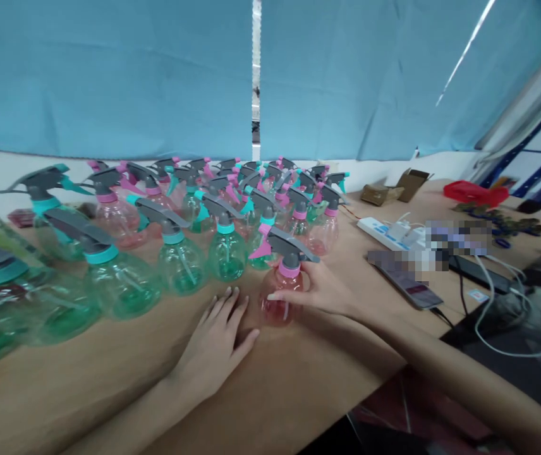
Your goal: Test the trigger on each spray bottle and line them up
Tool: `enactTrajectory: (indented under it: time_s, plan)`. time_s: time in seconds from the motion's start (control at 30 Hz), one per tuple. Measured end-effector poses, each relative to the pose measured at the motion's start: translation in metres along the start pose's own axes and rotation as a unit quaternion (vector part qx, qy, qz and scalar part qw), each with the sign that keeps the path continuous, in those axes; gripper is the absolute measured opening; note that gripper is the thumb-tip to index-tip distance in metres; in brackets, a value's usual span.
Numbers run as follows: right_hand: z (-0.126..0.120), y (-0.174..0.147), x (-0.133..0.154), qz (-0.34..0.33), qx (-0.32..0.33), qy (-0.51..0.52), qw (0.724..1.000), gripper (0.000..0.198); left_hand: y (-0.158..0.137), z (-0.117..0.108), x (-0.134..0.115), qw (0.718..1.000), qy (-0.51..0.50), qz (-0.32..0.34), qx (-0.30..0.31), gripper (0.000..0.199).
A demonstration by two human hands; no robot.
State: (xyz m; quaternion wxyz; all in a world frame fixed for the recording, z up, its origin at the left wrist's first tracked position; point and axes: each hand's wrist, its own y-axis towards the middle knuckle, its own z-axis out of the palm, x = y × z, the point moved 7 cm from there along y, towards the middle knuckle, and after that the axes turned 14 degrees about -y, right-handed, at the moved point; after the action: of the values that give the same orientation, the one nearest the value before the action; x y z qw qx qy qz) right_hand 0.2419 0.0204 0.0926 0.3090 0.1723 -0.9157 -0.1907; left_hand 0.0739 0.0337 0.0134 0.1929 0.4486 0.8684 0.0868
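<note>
My right hand (320, 287) is wrapped round the body of a pink spray bottle (280, 309), which stands upright on the wooden table (299, 392). Its trigger head is grey and pink, with the pink end turned left. Flat on the tabletop, just left of that bottle, lies my left hand (213, 347), fingers stretched and holding nothing. Beyond its fingertips stand a green spray bottle (227, 253) and another green spray bottle (180, 265). Larger in view at the left is a green spray bottle (121, 284) with a turquoise collar.
Several more pink and green spray bottles crowd the back, including a pink one (119, 215). To the right lie a power strip (384, 232), a phone (403, 278) and white cables (481, 316). An open cardboard box (415, 183) and a red item (474, 193) sit farther back.
</note>
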Motion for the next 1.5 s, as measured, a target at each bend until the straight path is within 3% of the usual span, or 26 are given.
enactTrajectory:
  time_s: [0.17,0.4,0.67,0.87,1.13,1.5]
  plan:
    - [-0.024,-0.026,-0.015,0.041,-0.013,-0.029,0.999,0.039,0.000,-0.002,0.000,1.000,0.000,0.002,-0.005,0.053]
    - [-0.083,-0.069,-0.085,0.137,-0.053,-0.140,0.979,0.035,0.008,0.005,-0.005,0.999,0.015,0.006,-0.035,0.049]
    - [-0.124,-0.058,-0.141,0.170,-0.098,-0.161,0.967,0.039,0.083,0.054,-0.064,0.996,-0.022,0.086,-0.014,0.044]
    - [-0.134,-0.033,-0.183,0.143,-0.123,-0.156,0.970,0.039,0.137,0.085,-0.101,0.992,-0.055,0.110,0.036,0.045]
    - [-0.144,-0.006,-0.227,0.135,-0.129,-0.162,0.969,0.040,0.161,0.093,-0.114,0.989,-0.067,0.125,0.048,0.042]
    - [-0.142,0.013,-0.232,0.107,-0.141,-0.144,0.974,0.036,0.177,0.099,-0.116,0.987,-0.076,0.127,0.056,0.042]
